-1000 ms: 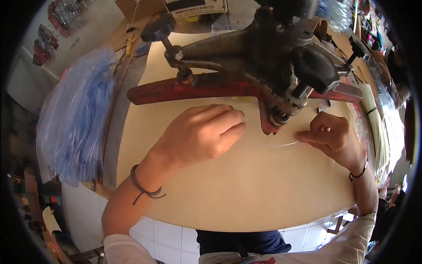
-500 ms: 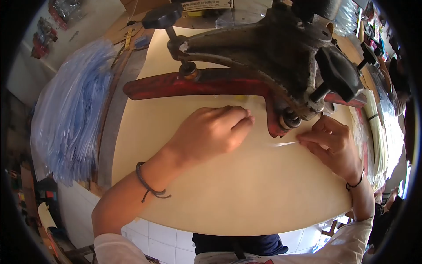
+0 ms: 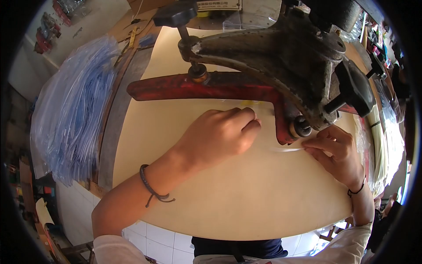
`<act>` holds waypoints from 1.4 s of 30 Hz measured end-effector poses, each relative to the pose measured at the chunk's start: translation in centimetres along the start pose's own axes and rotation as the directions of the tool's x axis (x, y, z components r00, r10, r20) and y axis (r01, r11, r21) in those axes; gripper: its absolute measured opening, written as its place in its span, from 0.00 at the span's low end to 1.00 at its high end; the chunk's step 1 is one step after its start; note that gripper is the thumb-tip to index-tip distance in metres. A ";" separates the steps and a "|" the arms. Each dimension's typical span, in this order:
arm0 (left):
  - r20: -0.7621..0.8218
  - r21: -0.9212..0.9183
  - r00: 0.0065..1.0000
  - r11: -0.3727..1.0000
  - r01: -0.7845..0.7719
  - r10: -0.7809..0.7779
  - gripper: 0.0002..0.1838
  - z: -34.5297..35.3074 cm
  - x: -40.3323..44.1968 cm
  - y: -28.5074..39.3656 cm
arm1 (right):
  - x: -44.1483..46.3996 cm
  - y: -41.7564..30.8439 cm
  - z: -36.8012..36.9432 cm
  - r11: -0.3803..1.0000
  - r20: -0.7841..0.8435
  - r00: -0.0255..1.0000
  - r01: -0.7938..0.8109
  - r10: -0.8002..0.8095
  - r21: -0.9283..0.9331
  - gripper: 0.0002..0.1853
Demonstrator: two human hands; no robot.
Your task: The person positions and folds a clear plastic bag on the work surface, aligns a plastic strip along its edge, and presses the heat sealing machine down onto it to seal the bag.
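Note:
My left hand (image 3: 228, 134) is closed over the tan board (image 3: 228, 198), below the long red bar; its thumb and fingers press together, and whatever they grip is hidden. My right hand (image 3: 336, 149) pinches the end of a thin, whitish, see-through strip (image 3: 286, 149), which points left from the fingertips. Just above the right fingers is the lower end of the red L-shaped bar (image 3: 198, 91). That bar hangs below a dark metal machine arm (image 3: 250, 48) with black knobs. Something clear with a yellow patch (image 3: 249, 103) shows just under the bar.
A thick pile of bluish clear plastic bags (image 3: 74, 110) lies left of the board. Pale bundled strips (image 3: 379, 145) and clear plastic lie along the right side. A cardboard box (image 3: 151, 4) stands at the back. Another person is partly visible at the far right.
My head view has shifted slightly, so the machine appears a little farther right and lower. Both hands keep their closed poses, and the strip is still in my right fingers.

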State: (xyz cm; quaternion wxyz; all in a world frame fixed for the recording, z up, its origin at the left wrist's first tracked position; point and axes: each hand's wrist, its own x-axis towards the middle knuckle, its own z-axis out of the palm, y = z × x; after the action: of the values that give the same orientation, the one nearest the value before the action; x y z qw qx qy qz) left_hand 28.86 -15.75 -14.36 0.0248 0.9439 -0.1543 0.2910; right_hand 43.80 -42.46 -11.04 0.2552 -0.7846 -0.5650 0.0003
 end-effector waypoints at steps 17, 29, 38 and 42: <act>0.009 -0.068 0.999 0.997 0.036 -0.036 0.10 -0.1 0.3 0.2 | -0.1 0.4 -0.2 1.000 0.024 1.000 0.016 -0.017 0.020 0.10; 0.013 -0.058 0.999 0.998 0.034 -0.033 0.10 -0.2 0.3 0.3 | -0.1 0.3 -0.1 1.000 0.020 1.000 0.013 -0.013 0.008 0.10; 0.020 -0.044 0.999 0.999 0.032 -0.031 0.10 -0.1 0.2 0.3 | 0.0 0.2 -0.2 1.000 0.029 0.999 0.022 -0.022 0.001 0.10; 0.020 -0.039 1.000 0.999 0.025 -0.025 0.10 -0.2 0.2 0.4 | 0.0 0.1 -0.4 1.000 0.039 0.999 0.015 -0.015 -0.002 0.10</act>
State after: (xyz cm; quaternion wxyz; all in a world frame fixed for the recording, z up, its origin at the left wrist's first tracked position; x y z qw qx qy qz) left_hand 28.79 -16.20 -14.07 0.0452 0.9478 -0.1484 0.2786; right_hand 44.06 -42.60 -10.75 0.2432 -0.7805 -0.5757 0.0133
